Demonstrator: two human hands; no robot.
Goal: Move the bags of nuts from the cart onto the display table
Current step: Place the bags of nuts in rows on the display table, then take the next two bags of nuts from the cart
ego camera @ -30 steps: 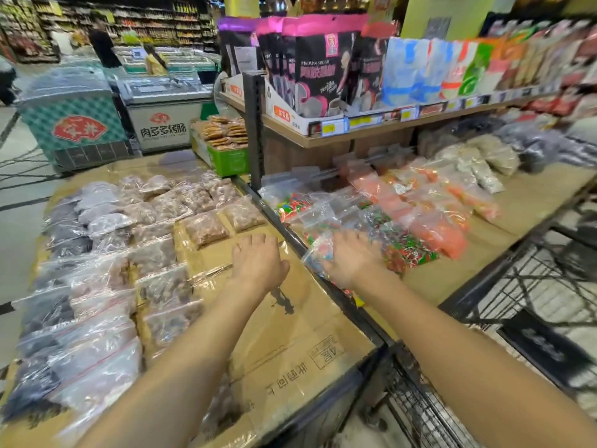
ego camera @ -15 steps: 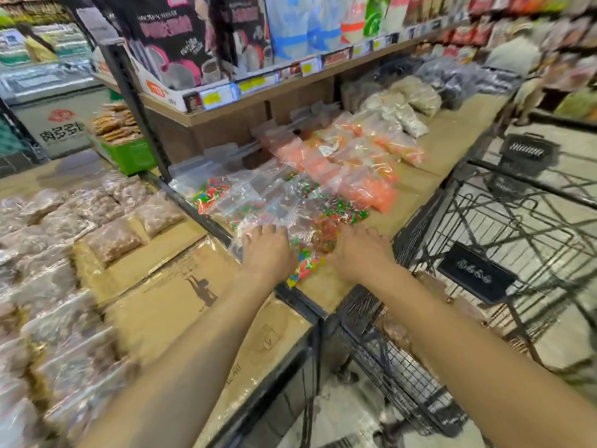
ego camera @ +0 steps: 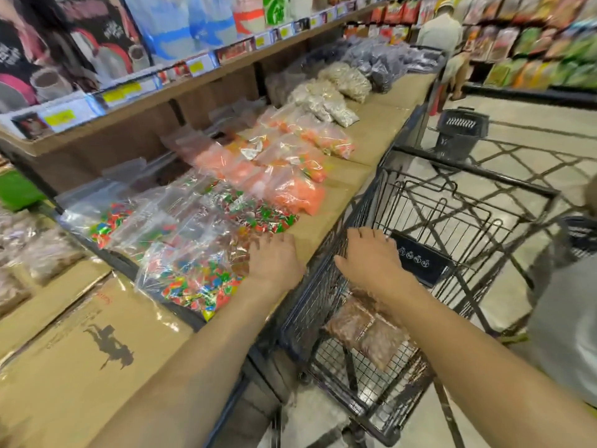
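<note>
Supermarket aisle, tiled floor; a long display table lined with brown cardboard is running under a wooden shelf of boxed goods. Item: bags of nuts, clear plastic with brown contents, at least two, lying flat on the wire floor of the black cart, which is standing just beside the table edge. Handling, as a judgement: they are looking soft and floppy, slick-skinned, moderately weighty for their size, and not fragile, though the film could be snagging on the wire; the sensible hold is a pinch on the flat empty strip at the mouth, or a scoop under the belly so the contents are not slumping to one end. Left hand: palm down, fingers loosely spread, gripping nothing, hovering at the near table edge beside the bags of multicoloured sweets; contact with them cannot be told. Right hand: palm down, fingers spread, holding nothing, hanging over the cart's side wall, above the nuts and apart from them. Also stocked on the table: orange-filled bags. Writing: a black placard on the cart is showing small white pictograms, unreadable; the cardboard is bearing a dark printed figure; yellow shelf tags and package lettering are too blurred to read.
</note>
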